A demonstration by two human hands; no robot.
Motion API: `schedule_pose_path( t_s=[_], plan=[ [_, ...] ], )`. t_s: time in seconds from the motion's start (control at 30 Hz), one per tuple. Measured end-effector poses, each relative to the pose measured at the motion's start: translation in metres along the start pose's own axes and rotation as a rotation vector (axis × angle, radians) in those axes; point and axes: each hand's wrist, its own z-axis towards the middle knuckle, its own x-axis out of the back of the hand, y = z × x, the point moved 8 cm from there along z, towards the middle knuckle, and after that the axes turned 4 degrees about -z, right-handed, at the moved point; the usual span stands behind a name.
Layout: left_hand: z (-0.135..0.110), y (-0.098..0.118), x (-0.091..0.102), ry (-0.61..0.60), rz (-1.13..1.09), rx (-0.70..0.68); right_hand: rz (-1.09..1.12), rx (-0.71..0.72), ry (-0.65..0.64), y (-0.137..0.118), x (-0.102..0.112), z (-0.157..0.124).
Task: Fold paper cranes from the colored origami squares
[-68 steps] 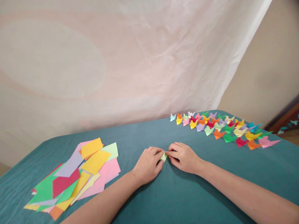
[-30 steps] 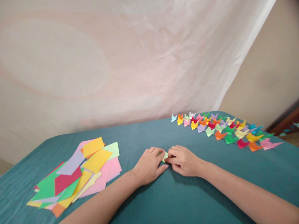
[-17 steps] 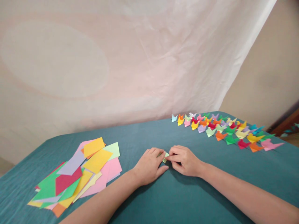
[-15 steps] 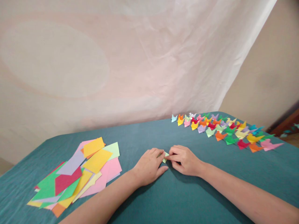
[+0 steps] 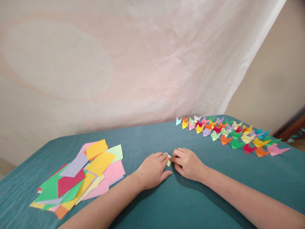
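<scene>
Evidently, overlapping matte sheets (image 5: pixel 98 163), straight-edged and multicoloured, lie at your far left on the surface (image 5: pixel 16 197), whose teal cloth is wrinkled there. Your left hand (image 5: pixel 153 168) lies flat, fingers over one side of the small folded pale-green paper (image 5: pixel 169 163); its thumb, earlier beside the paper, now rests apart and nearer you, suggesting pressing rather than pinching. Your right hand (image 5: pixel 188 163) is curled, index fingertip on the paper; whether it pinches cannot be told. Rightmost, crisp, pointed paper birds (image 5: pixel 247 138) stand in rows.

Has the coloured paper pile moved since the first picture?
No. The coloured paper pile keeps its place against the far-left corner of the teal tablecloth; the view shifts.
</scene>
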Motion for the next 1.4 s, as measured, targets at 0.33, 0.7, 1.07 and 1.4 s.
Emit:
schedule_pose_path(
  t_s=[0.33,0.7,1.07,1.4],
  plan=[
    [-0.001,0.001,0.001,-0.002,-0.009,-0.060,-0.110,-0.052,-0.146,0.001,-0.005,0.005],
    [-0.003,0.003,0.015,-0.054,-0.053,-0.180,-0.108,-0.050,-0.186,0.001,-0.003,0.006],
    [-0.004,0.003,0.015,-0.086,-0.076,-0.169,-0.130,0.075,-0.290,-0.011,-0.003,0.007],
    [-0.007,0.003,0.017,-0.146,-0.124,-0.196,-0.079,0.101,-0.322,-0.012,-0.001,0.006]
  ],
)
